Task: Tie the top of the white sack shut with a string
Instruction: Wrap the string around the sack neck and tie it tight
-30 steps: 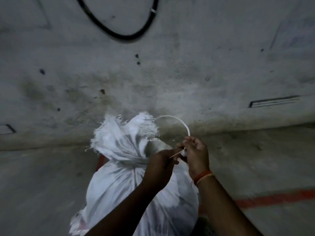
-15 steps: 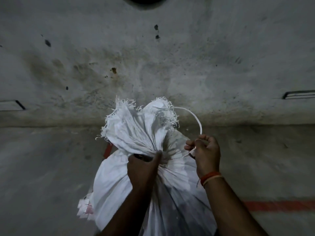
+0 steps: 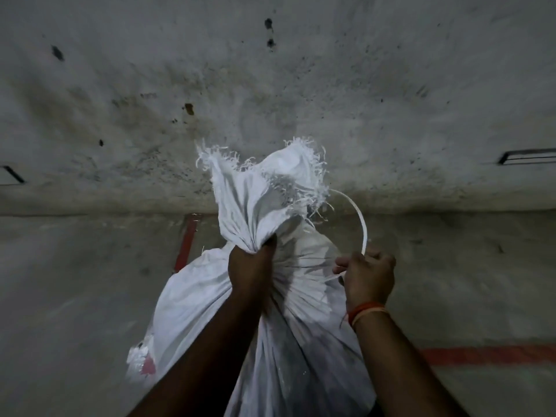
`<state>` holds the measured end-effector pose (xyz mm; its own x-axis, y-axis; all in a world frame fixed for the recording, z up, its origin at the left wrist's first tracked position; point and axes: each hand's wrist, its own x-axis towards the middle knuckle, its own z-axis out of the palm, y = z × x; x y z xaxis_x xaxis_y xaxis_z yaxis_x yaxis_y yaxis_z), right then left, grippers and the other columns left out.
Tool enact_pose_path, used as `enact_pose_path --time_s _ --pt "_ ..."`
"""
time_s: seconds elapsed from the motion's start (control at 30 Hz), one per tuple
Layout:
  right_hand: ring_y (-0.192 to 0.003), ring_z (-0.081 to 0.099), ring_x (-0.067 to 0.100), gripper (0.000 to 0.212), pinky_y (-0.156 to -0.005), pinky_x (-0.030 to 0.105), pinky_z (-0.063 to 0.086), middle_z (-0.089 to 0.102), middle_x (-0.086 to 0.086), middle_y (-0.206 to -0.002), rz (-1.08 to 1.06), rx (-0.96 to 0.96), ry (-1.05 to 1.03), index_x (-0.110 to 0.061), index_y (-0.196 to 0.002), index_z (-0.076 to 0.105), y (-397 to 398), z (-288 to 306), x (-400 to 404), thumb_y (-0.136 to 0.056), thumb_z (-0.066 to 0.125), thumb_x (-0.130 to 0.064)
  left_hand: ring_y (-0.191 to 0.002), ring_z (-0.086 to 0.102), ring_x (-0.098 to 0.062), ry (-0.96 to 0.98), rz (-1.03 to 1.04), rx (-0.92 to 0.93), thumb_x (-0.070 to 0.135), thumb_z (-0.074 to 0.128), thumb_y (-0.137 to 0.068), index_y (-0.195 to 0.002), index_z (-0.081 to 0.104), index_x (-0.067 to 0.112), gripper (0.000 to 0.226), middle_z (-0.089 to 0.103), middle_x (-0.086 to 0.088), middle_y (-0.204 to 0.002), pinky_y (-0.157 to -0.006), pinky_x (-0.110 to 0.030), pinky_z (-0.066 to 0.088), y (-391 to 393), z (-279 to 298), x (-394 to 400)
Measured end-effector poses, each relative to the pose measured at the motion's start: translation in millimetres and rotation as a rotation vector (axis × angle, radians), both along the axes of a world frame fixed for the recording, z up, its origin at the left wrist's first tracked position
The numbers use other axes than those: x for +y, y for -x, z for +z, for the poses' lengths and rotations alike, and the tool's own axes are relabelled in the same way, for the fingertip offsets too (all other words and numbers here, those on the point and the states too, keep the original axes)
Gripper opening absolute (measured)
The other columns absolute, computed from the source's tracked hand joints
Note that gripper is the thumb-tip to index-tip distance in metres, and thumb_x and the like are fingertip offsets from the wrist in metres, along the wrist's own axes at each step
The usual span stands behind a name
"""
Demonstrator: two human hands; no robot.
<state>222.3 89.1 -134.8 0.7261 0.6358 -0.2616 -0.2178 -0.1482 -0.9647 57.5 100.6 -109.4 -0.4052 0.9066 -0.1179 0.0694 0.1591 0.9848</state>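
Observation:
A full white woven sack (image 3: 192,308) stands on the concrete floor in front of me, its frayed top bunched upward. My left hand (image 3: 251,266) is clenched around the gathered neck of the sack. My right hand (image 3: 365,275) is to the right of the neck, closed on a flat white string (image 3: 359,219). The string arcs from my right fist up and over to behind the frayed top. A short stretch of it runs from my fingers toward the neck.
A stained concrete wall (image 3: 270,85) rises directly behind the sack. Red painted lines (image 3: 481,355) cross the floor at right and behind the sack at left (image 3: 186,239). A dark slot (image 3: 526,156) sits low in the wall at right.
My left hand has left the string near my right hand and gripped the sack's neck. The view has tilted down and closer; the black hose on the wall is out of frame.

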Motion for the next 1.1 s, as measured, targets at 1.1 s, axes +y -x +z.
enact_pose_path --time_s 1.1 --pt "-0.093 0.067 -0.003 0.035 -0.089 0.024 0.053 0.072 -0.016 -0.098 0.874 -0.398 -0.286 -0.042 -0.094 0.07 42 9 17 -0.09 0.056 -0.01 -0.12 0.066 -0.034 -0.265 -0.159 -0.514 0.026 0.08 -0.072 -0.128 0.065 0.014 0.059 0.07 -0.014 -0.127 -0.105 -0.057 0.05 -10 -9 11"
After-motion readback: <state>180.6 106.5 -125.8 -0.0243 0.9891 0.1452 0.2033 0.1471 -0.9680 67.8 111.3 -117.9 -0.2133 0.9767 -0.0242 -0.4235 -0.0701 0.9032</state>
